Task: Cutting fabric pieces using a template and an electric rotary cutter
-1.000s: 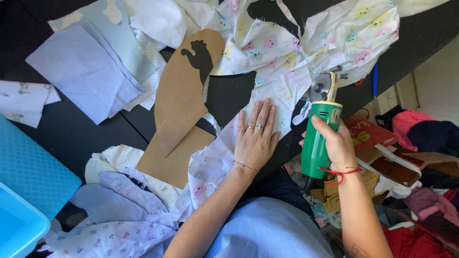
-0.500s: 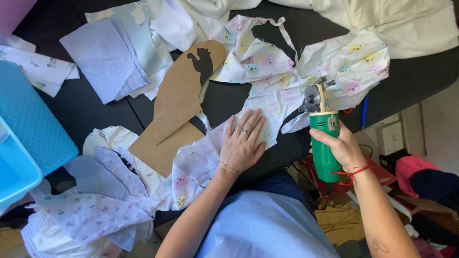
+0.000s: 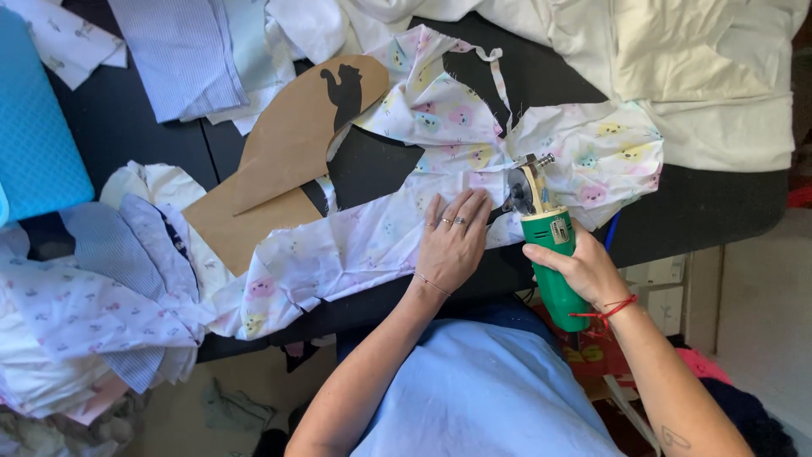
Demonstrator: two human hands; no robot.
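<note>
The fingers of the left hand (image 3: 452, 241) lie flat and spread on the printed fabric (image 3: 372, 241), holding nothing, only pressing the cloth down against the dark counter (image 3: 702, 211), seemingly so that it stays taut and does not ride up at the blade; the fingertips point toward the far side and stop just left of the cutter's head. The fingers of the right hand (image 3: 579, 267) are wrapped tight round the green body of the electric rotary cutter (image 3: 545, 228), gripping it low on the handle so that the round blade and metal guard at its far end stand clear and in sight; the blade sits at the edge of the printed fabric, just right of the left hand; a red cord circles the right wrist.

Outward from there, the printed fabric runs in a long band from the near left up to the far right, with curved pieces already cut out of it; to its left a brown paper pattern (image 3: 279, 161) lies flat on the counter, partly over the cloth, likely as the template for those shapes. Further left sit heaps of striped and printed offcuts (image 3: 101, 288) and a blue bin (image 3: 38, 127); plain cream cloth (image 3: 677, 59) is piled at the far right.
</note>
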